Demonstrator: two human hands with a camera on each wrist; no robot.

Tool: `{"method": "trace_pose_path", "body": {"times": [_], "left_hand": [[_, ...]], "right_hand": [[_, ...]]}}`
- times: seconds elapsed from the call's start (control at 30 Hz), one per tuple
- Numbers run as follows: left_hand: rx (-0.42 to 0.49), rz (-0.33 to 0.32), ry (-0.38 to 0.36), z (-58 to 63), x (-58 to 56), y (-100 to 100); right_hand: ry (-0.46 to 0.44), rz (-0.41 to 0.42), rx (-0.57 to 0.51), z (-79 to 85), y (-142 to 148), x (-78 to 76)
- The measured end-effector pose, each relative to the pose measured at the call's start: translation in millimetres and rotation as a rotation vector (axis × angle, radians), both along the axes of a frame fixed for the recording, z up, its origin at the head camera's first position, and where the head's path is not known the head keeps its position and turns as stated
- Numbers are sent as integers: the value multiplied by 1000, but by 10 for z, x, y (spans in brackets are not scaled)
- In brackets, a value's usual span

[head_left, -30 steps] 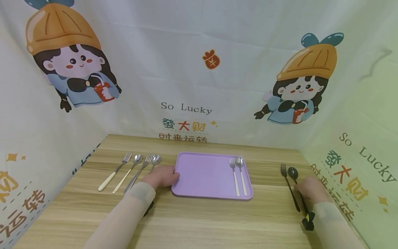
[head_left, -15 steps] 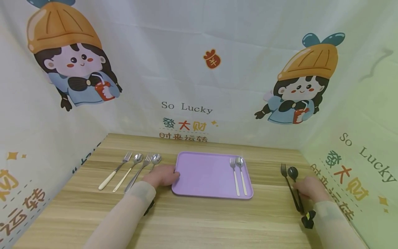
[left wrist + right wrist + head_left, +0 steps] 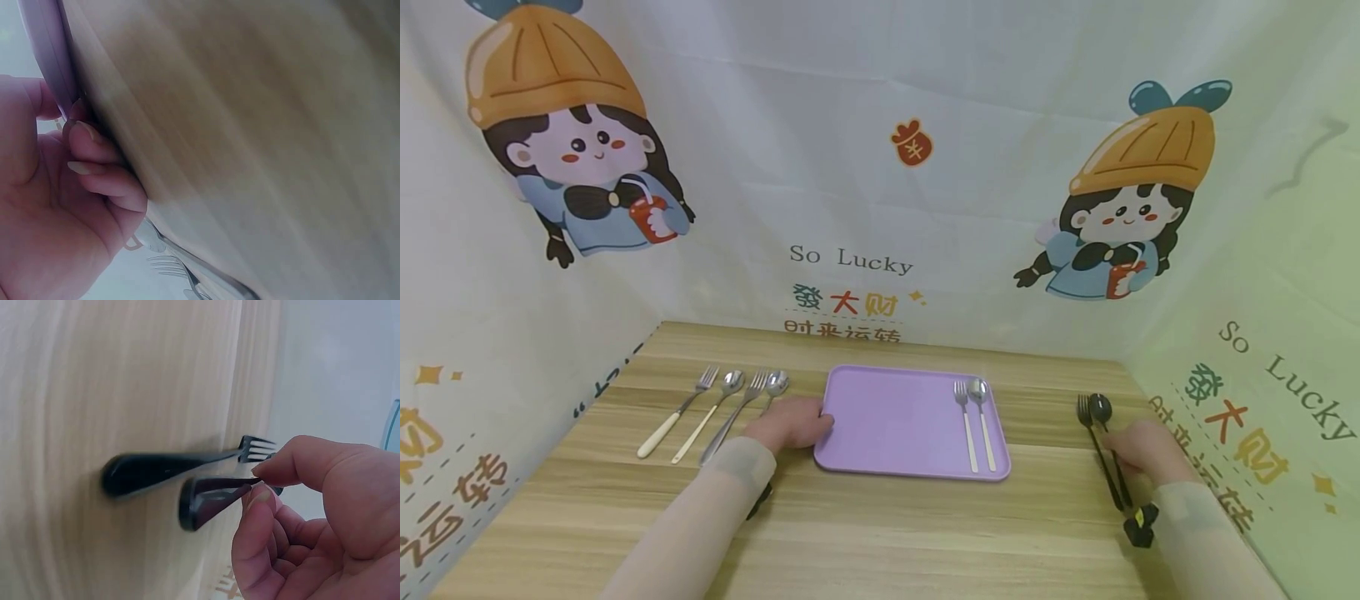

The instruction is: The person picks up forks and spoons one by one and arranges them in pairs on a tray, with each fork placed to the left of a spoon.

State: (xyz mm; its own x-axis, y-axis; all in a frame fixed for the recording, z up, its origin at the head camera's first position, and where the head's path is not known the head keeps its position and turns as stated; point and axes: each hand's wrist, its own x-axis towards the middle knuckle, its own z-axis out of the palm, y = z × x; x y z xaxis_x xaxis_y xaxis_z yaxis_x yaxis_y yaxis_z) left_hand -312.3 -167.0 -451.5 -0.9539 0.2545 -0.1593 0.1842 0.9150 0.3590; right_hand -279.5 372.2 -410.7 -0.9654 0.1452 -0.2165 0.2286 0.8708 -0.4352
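Shifted slightly up and leftward since the earlier head frame: black spoon point(image 3: 1100, 407) and, pinching it, right hand point(image 3: 1138, 452), both at the right of the frame. Now close alongside the black fork point(image 3: 147, 473), bowl next to tines; too close to tell whether touching. Pinched by the upper part of the handle between right thumb and forefinger in the right wrist view, handle end jutting toward the middle of the frame; clearance above the table point(image 3: 940, 542) not clear.

Unmoved, just left of centre in the head view: left hand point(image 3: 790, 422), pinching the left rim of the purple tray point(image 3: 887, 421), fingers curled in the left wrist view. Lying side by side on the tray's right part: white-handled fork point(image 3: 967, 437) and white-handled spoon point(image 3: 986, 437). Laid out in the left of the frame: cream-handled fork point(image 3: 662, 432), cream-handled spoon point(image 3: 732, 382), metal fork point(image 3: 756, 385) and metal spoon point(image 3: 777, 383), the last partly hidden behind the left hand.

Possible trouble: spoon twisting or slipping, from so narrow a fingertip hold; black fork knocked askew, from crowding it; tray dragged or tipped, from a left-hand tug.
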Motion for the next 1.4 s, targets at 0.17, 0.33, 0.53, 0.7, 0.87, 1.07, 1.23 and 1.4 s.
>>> {"method": "trace_pose_path", "body": {"times": [0.17,0.33,0.53,0.7,0.87,1.07,1.23,1.4], "left_hand": [[4,-5,-7,-54,-72,-18],[-2,-9,-2,-199,-208,-54],[12,-4,-15,-9,-55,-13],[10,-6,-6,60,3,11],[5,-8,-3,-2,-50,-1],[-10,-7,0,-265,-290,-72],[-9,-8,6,-396,-390,-106],[3,-8,-3,-247,-245,-53]], "right_hand": [[25,29,45,61,-124,-12],[44,66,41,95,-256,-37],[53,103,12,113,-429,-71],[64,130,8,132,-593,-109],[67,166,58,151,-768,-168],[66,170,19,195,-1024,-219],[100,205,-105,56,-1170,-373],[95,198,-168,22,-1414,-377]]}}
